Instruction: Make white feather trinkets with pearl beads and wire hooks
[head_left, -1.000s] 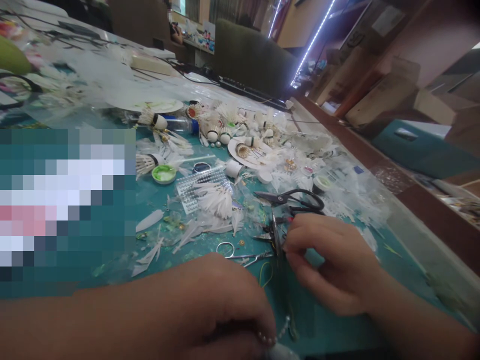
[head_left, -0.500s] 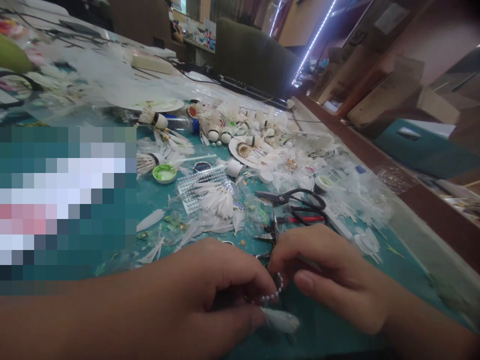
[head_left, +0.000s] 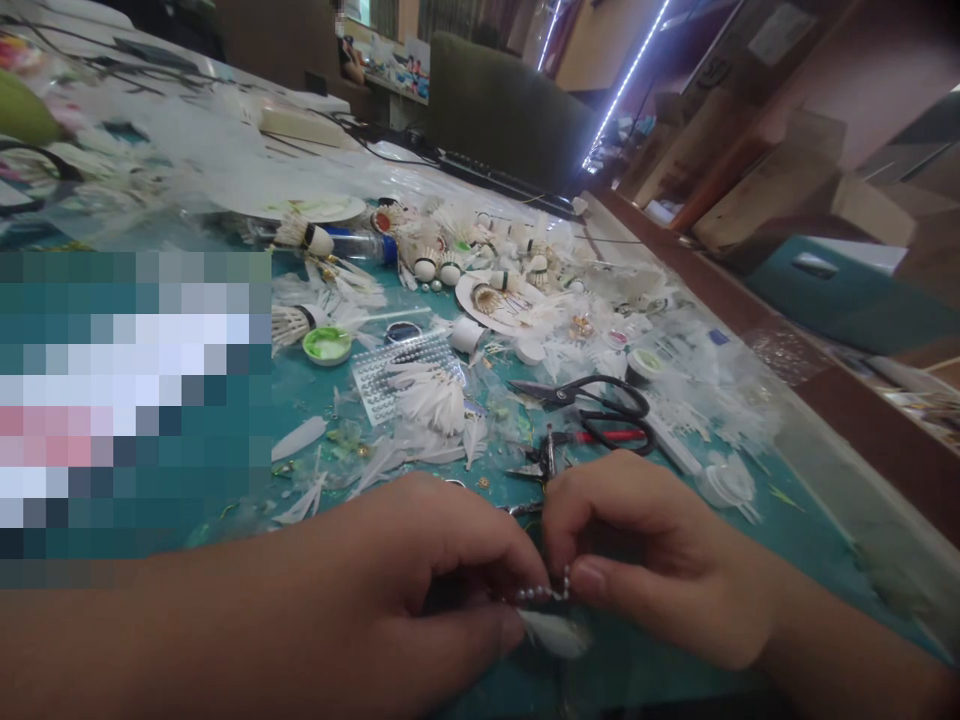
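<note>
My left hand [head_left: 435,560] is closed in a pinch on a small white feather [head_left: 556,634], whose tip sticks out past my thumb. A short string of pearl-like beads [head_left: 534,594] runs out from between the fingers of that hand, just above the feather. My right hand [head_left: 667,560] pinches the far end of the bead string between thumb and forefinger. How the beads join the feather is hidden by my fingers. Just beyond my right hand lie black-handled scissors [head_left: 585,396] and pliers with a red handle [head_left: 611,437].
A sheet of stick-on pearls [head_left: 375,395], a cluster of white feathers [head_left: 431,400] and a green paint tub [head_left: 327,345] lie ahead. Shuttlecocks [head_left: 425,262] and plastic bags crowd the back. A keyboard [head_left: 510,182] is at the far edge, a teal box [head_left: 855,290] at right.
My right thumb and forefinger have closed together on the end of the bead string, and its loop has pulled into a bent line. My left hand and the feather have barely shifted.
</note>
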